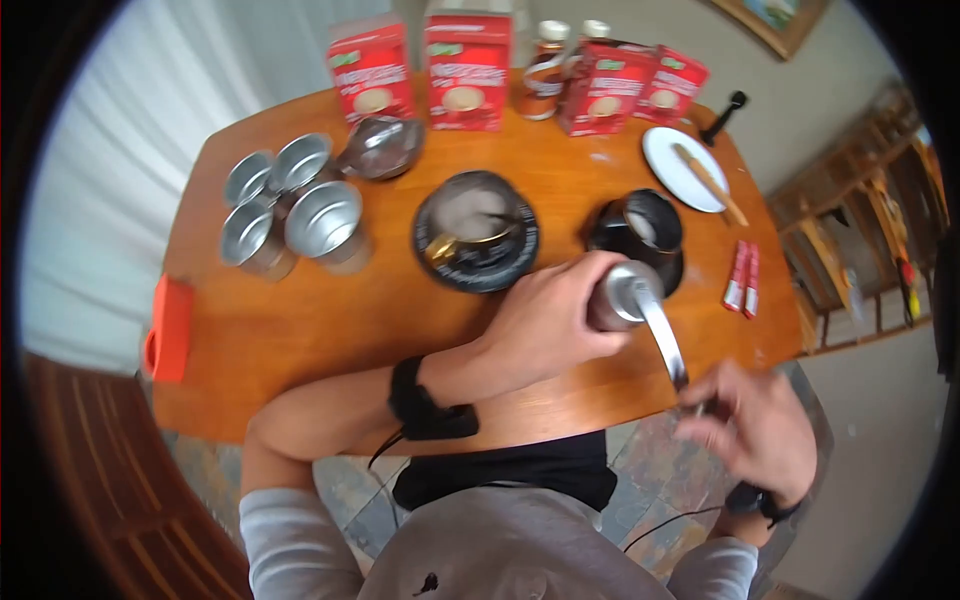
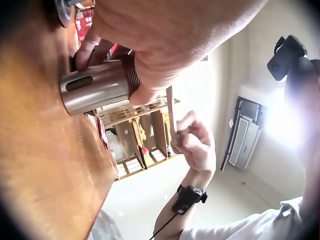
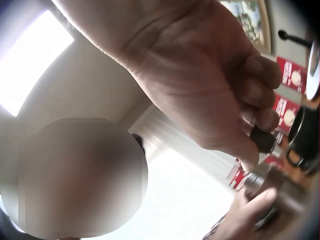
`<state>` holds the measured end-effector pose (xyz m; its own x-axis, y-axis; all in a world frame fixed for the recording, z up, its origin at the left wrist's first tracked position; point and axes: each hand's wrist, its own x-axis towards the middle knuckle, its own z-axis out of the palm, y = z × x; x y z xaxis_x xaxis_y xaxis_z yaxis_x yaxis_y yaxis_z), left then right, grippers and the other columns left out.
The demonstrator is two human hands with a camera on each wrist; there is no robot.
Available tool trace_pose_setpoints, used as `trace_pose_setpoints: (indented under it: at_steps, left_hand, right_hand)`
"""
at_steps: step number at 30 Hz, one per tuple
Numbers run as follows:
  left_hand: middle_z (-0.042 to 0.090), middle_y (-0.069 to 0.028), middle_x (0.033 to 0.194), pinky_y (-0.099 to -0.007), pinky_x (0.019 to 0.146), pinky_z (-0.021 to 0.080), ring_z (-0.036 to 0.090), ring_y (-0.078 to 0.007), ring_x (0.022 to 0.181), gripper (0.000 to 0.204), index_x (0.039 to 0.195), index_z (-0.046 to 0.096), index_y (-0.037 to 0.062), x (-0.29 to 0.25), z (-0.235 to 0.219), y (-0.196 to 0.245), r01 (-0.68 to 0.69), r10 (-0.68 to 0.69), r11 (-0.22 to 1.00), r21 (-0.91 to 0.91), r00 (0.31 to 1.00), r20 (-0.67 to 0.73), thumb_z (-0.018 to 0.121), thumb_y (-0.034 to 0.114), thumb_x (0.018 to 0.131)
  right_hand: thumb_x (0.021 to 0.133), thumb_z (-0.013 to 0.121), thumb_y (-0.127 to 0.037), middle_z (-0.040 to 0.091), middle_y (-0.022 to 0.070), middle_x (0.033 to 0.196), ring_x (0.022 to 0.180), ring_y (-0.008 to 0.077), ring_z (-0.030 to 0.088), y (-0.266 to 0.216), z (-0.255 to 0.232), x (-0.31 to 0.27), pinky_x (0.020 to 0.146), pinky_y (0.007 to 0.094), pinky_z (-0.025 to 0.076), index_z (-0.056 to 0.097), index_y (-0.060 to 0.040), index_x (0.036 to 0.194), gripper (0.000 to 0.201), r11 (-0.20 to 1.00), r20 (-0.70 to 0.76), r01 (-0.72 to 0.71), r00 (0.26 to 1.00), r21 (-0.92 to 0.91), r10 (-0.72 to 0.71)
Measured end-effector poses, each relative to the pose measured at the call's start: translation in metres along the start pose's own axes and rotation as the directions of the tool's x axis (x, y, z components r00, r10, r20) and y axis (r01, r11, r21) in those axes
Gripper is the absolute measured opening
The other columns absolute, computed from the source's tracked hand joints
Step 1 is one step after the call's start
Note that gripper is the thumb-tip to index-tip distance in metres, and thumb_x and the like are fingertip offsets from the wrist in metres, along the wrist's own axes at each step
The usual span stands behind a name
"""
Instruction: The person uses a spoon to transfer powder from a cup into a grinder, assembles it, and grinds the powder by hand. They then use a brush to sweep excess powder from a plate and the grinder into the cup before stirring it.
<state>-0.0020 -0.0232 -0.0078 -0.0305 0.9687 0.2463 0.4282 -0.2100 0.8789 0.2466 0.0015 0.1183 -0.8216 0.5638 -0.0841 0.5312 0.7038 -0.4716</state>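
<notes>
On the grinder (image 1: 628, 288) both grips (image 1: 553, 315) (image 1: 757, 425) hold, only left wrist view reveals a slot (image 2: 80, 83).

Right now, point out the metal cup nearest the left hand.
The front-right metal cup of the four, standing closer to the left hand than any other.

Smooth, satin metal is being presented by the grinder (image 2: 105, 92); glossy wood by the table (image 1: 370, 312); shiny metal by the cups (image 1: 326, 218); printed card by the boxes (image 1: 467, 70); matt cloth by the curtain (image 1: 100, 190).
</notes>
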Motion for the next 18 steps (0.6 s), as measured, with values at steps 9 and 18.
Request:
trace_pose_setpoints:
  at_steps: [9,18]
  left_hand:
    - [0.068,-0.0246,0.114,-0.0462,0.085,0.055,0.068,-0.0386,0.107,0.054,0.12,0.059,0.0024,-0.02,-0.001,-0.026,-0.254,0.22,0.854,-0.454,0.967,-0.127,0.083,0.025,0.077]
    - [0.073,-0.0181,0.108,-0.0486,0.088,0.057,0.071,-0.0375,0.104,0.059,0.124,0.061,0.0031,0.003,0.012,-0.016,-0.099,0.098,0.995,-0.004,0.992,-0.074,0.086,0.021,0.073]
  right_hand:
    - [0.089,0.081,-0.017,0.068,0.0156,0.084,0.077,0.0397,0.068,-0.061,0.033,0.132,0.067,0.044,0.051,0.064,-0.0057,0.104,0.026,0.854,-0.025,0.511,0.857,-0.096,-0.515]
    - [0.104,0.064,-0.012,0.063,0.0152,0.082,0.071,0.0265,0.061,0.046,-0.009,0.175,0.07,0.039,0.05,0.056,0.0007,0.113,0.017,0.99,-0.269,0.087,0.957,-0.11,-0.113]
